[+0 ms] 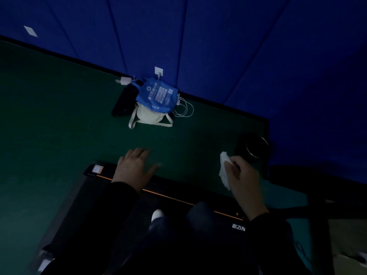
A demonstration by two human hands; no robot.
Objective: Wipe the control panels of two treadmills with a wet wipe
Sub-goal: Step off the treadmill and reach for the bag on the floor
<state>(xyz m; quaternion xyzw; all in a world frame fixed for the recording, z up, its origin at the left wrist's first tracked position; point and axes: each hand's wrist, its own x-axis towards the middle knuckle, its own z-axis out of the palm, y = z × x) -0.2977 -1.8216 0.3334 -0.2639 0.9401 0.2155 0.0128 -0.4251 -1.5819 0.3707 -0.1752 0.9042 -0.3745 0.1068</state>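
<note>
We judge the wet wipe (pixel 225 171), right of centre and pinched by our right hand's (pixel 244 180) curled fingers, limp, light and best held bunched, while our left hand (pixel 135 168) spreads relaxed fingers over the treadmill (pixel 168 188) at lower centre.

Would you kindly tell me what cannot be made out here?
Head view:
Control panel of the treadmill: covered by the left hand, legs and darkness.
Text on the sticker: too small.
Part of the wet wipe: inside the right hand.
Contents of the black bin: too dark.
</note>
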